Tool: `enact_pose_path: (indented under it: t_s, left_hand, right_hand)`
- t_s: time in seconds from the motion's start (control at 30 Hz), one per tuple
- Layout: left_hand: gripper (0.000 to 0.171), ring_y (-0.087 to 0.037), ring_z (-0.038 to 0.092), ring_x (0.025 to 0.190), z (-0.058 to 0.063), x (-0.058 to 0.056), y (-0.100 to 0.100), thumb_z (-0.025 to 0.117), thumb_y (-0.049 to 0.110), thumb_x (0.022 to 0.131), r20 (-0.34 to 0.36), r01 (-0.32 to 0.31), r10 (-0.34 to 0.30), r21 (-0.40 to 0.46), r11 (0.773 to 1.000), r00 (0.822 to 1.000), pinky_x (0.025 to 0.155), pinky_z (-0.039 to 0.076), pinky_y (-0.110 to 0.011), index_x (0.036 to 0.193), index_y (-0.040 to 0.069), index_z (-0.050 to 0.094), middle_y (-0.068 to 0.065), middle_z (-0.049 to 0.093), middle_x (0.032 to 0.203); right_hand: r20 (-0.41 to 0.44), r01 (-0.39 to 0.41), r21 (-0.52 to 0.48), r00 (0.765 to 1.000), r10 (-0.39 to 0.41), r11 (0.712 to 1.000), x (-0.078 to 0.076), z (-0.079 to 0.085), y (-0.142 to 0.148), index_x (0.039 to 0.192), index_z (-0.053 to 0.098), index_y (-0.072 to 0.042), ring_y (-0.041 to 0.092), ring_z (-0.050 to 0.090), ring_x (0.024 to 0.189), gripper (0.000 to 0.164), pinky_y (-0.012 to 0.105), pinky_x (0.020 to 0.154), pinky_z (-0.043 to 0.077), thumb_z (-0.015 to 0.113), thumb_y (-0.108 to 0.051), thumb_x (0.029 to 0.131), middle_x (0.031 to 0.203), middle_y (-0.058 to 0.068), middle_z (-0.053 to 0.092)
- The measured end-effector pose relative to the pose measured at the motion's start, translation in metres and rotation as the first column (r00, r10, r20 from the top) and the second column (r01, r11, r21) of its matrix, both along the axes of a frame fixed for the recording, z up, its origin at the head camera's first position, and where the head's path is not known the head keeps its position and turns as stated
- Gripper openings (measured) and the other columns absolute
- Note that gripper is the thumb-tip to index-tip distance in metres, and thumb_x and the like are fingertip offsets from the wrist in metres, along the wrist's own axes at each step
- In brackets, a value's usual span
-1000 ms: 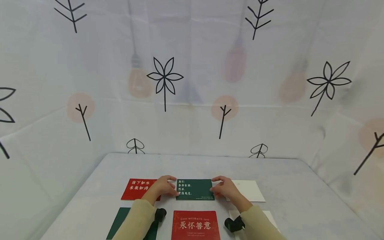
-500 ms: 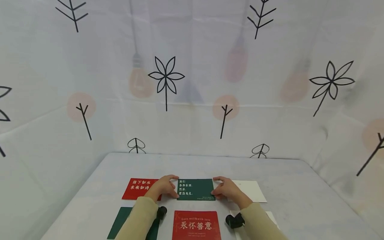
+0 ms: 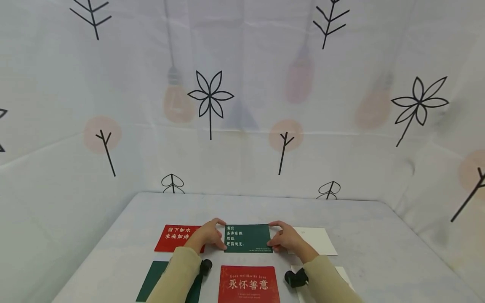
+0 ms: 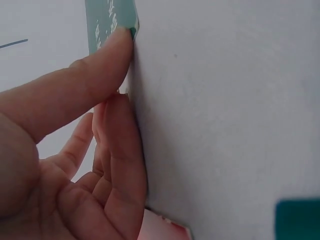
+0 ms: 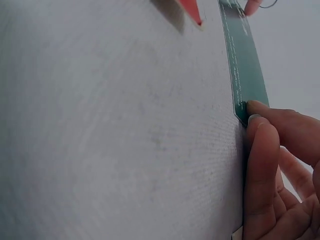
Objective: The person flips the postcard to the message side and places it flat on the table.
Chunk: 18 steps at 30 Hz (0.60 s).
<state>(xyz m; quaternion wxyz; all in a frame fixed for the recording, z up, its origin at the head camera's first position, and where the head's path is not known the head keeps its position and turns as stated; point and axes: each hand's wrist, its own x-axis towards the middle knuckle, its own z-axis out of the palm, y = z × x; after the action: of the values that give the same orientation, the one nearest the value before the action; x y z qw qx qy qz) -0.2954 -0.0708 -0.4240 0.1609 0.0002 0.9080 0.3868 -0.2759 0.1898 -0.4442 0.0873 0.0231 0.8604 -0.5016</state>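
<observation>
- Surface: we see a white table carrying two rows of cards.
- Room: a pale printed backdrop, with line-drawn leaves and faded bulbs, encloses the far side and flanks.
- Held item: the upper green card sits mid-table in the far row; we cannot tell whether it lies fully flat.
- Left hand: thumb and index finger grip its left edge near the corners.
- Right hand: thumb and index finger grip its right edge likewise.
- Far row: the left hand partly covers the left red card; the right hand overlaps the upper white card.
- Near row: sleeves hide parts of the lower green card and lower white card; the centre red card lies between.
</observation>
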Motion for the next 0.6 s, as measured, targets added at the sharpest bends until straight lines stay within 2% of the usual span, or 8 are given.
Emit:
enact_pose_path:
  t_s: [0.4, 0.6]
  left_hand:
    - [0.072, -0.025, 0.053, 0.085, -0.006, -0.001, -0.001, 0.079, -0.006, 0.066, -0.027, 0.019, -0.015, 0.171, 0.985, 1.000, 0.083, 0.047, -0.044, 0.125, 0.011, 0.041, -0.009, 0.054, 0.093]
    - [0.068, -0.022, 0.055, 0.082, -0.011, -0.002, -0.001, 0.079, 0.001, 0.070, -0.054, 0.003, 0.008, 0.196, 0.981, 0.999, 0.079, 0.049, -0.040, 0.125, 0.008, 0.041, -0.007, 0.057, 0.091]
  right_hand:
    - [-0.026, 0.025, -0.123, 0.999, -0.028, 0.992, 0.001, -0.001, -0.002, 0.125, 0.046, -0.003, 0.016, 0.054, 0.052, 0.059, 0.026, 0.051, 0.048, 0.073, 0.003, 0.074, 0.072, 0.009, 0.056]
    - [-0.033, 0.062, -0.173, 0.997, -0.068, 0.983, 0.005, -0.001, -0.006, 0.125, 0.045, 0.000, 0.016, 0.057, 0.054, 0.055, 0.028, 0.052, 0.052, 0.069, 0.007, 0.076, 0.076, 0.010, 0.059]
